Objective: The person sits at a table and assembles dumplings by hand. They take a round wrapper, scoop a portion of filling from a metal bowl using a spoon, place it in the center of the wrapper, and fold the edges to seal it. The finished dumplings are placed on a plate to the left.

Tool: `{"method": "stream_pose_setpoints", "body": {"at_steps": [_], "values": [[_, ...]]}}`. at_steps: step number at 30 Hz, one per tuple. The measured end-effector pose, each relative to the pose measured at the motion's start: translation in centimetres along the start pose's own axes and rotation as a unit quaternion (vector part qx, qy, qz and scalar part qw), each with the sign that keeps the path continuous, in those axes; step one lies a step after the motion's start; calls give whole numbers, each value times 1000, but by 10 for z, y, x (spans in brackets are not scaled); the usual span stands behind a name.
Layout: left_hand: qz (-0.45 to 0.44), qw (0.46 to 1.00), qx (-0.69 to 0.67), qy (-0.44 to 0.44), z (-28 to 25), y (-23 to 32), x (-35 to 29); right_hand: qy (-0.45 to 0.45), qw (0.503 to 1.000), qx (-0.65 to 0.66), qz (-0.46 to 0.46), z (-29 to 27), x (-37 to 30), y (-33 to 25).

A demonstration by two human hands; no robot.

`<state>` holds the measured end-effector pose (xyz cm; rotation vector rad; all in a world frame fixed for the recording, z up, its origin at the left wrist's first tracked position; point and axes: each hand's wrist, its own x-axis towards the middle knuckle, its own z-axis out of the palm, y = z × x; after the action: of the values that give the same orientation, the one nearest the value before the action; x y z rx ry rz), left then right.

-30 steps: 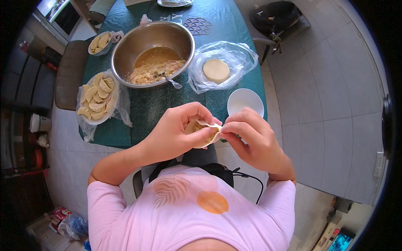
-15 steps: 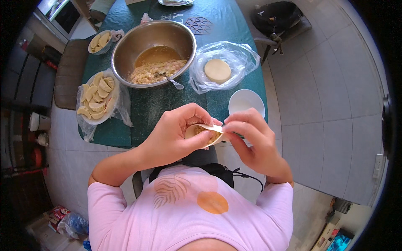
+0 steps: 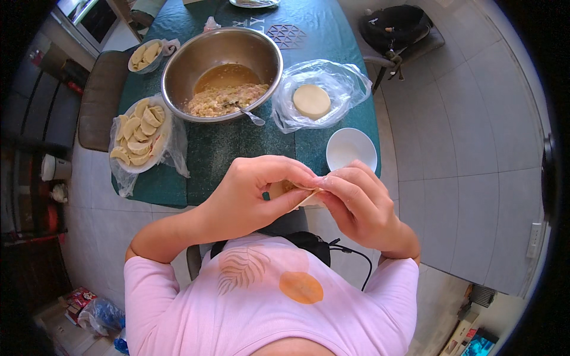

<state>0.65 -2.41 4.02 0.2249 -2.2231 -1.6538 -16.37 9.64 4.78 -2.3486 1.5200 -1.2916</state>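
Observation:
Between my hands, above my lap at the table's near edge, is a dumpling (image 3: 304, 199) with filling inside a pale folded wrapper. My left hand (image 3: 255, 187) cups it, with thumb and fingers pinching the wrapper. At its right end, my right hand (image 3: 356, 199) presses the edges together between thumb and fingertips. Fingers hide much of it. Beyond the hands stands a large steel bowl (image 3: 172, 71) of minced filling (image 3: 225, 99), with a spoon (image 3: 254, 118) resting in it. A stack of round wrappers (image 3: 312, 101) lies on a clear plastic bag (image 3: 350, 80).
A white bowl (image 3: 351, 148) stands near the table's right edge. Finished dumplings (image 3: 139, 132) fill a bag-lined plate at left, and a smaller bowl (image 3: 145, 56) behind holds more. A green cloth (image 3: 219, 154) covers the table. A chair with a black bag (image 3: 395, 26) is at far right.
My right hand has moved slightly left and closed on the wrapper's edge. The dumpling's opening has narrowed, with its right end now pinched together. The view has shifted slightly.

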Motion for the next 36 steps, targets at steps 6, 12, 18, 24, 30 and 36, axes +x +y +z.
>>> {"method": "stream_pose_setpoints", "body": {"at_steps": [6, 12, 18, 24, 30, 36], "values": [[2, 991, -92, 102, 14, -5, -6, -16, 1000, -10, 11, -1, -5, -1], [-141, 975, -169, 41, 4, 1, -7, -32, 994, 65, 76, -7, 4, -7], [-148, 960, -228, 69, 4, 8, -4, -58, 998, 6, 18, -10, 6, -7], [-70, 988, -131, 42, 5, 8, -5, 2, 1000, 17, 5, -2, 2, -5], [-90, 980, -166, 66, 8, 12, -6, -7, 1000, 1, 10, -4, -2, -4], [-136, 971, -197, 19, 5, 11, -6, -37, 996, 55, 59, -6, 2, -10]]}}
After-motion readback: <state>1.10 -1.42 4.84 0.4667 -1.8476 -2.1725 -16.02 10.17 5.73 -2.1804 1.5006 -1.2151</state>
